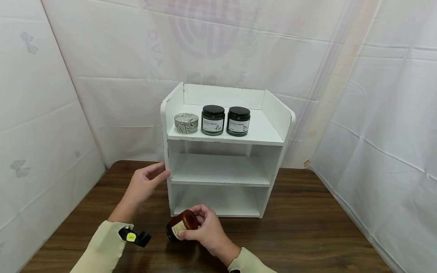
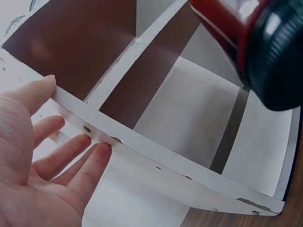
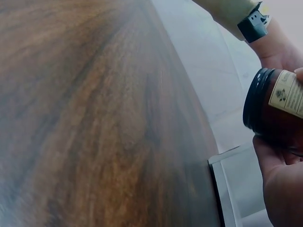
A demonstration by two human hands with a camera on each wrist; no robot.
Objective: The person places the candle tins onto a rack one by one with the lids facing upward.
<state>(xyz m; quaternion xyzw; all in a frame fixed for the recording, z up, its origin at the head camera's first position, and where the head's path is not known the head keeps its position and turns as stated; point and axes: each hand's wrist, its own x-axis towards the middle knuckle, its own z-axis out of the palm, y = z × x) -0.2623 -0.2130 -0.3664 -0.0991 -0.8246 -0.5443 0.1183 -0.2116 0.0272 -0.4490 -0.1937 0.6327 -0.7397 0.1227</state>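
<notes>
An amber glass jar [image 1: 181, 225] with a cream label and a black lid is in my right hand [image 1: 209, 229], tilted on its side in front of the shelf's bottom tier. Thumb and fingers grip its body; the lid end points to the lower left. My left hand [image 1: 145, 182] touches the left side panel of the white shelf unit [image 1: 220, 181]. In the left wrist view its thumb rests at the panel's front edge, while the fairly straight fingers [image 2: 97, 156] lie along the outer face. The jar [image 2: 222, 19] also shows there at the upper right.
On the top tier stand a round patterned tin [image 1: 186, 123] and two dark green candle jars, one in the middle [image 1: 213, 120] and one to its right [image 1: 238, 121]. The unit stands on a dark wooden table [image 1: 307, 227], with white sheeting [image 1: 119, 106] behind and at both sides.
</notes>
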